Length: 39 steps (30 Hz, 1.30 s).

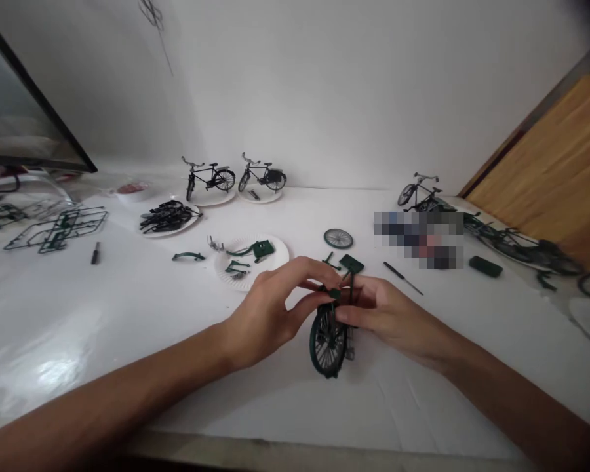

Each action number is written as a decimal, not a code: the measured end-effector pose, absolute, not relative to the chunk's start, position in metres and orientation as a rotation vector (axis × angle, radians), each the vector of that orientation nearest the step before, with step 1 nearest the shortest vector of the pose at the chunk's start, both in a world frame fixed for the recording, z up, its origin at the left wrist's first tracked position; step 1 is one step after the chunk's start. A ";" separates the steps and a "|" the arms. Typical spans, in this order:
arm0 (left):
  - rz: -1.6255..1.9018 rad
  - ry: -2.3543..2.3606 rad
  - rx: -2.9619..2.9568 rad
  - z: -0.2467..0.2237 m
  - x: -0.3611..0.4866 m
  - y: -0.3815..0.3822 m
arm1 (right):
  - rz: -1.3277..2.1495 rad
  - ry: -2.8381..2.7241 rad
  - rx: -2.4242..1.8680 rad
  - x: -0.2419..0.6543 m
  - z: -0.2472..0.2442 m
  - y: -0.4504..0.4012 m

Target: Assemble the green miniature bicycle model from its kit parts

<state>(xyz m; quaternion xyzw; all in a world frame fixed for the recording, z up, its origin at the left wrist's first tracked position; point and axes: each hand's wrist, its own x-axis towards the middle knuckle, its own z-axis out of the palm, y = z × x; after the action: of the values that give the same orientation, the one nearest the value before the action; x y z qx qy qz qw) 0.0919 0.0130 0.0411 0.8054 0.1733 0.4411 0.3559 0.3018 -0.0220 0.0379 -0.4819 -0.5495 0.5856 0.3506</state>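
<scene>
Upright above the white table is a dark green model bicycle point(328, 341), its spoked wheel toward me. My right hand point(381, 307) is closed around its frame from the right. The thumb and fingertips of my left hand point(275, 298) pinch a small green part point(335, 294) over the wheel; whether that part is fixed to the bicycle I cannot tell. Just beyond my hands lie a loose spoked wheel point(338, 238) and a flat green piece point(351, 264). A paper plate point(281, 252) with green bicycle parts sits past my left hand.
Assembled model bicycles point(211, 180) stand along the wall. Another plate point(193, 225) bears black parts. Part frames point(61, 228) and a screwdriver point(96, 253) lie left; a second screwdriver point(403, 278) and a green block point(486, 266) lie right. A monitor point(24, 98) stands far left.
</scene>
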 end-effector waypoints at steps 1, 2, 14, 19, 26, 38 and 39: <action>1.148 0.452 2.120 0.042 0.091 0.014 | 1.499 -1.423 -1.241 0.302 0.037 -0.022; 1.150 0.445 2.160 0.044 0.089 0.015 | 1.468 -1.416 -1.250 0.303 0.037 -0.021; 1.166 0.646 2.088 0.046 0.086 0.021 | 1.135 -1.362 -1.353 0.300 0.042 -0.023; 1.005 0.726 1.958 0.044 0.089 0.020 | 1.026 -1.506 -1.394 0.295 0.044 -0.029; 0.966 0.770 1.829 0.047 0.089 0.014 | 0.915 -1.527 -1.357 0.289 0.042 -0.033; 0.873 0.735 1.712 0.047 0.085 0.020 | 1.110 -1.537 -1.402 0.296 0.045 -0.029; 0.868 0.739 1.725 0.048 0.085 0.020 | 1.139 -1.527 -1.392 0.296 0.045 -0.029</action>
<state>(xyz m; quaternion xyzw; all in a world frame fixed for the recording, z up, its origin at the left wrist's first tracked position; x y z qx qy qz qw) 0.0845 0.0199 0.0479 0.7168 0.3071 0.3606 0.5118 0.2956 -0.0290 0.0452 -0.5454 -0.5984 0.4462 0.3813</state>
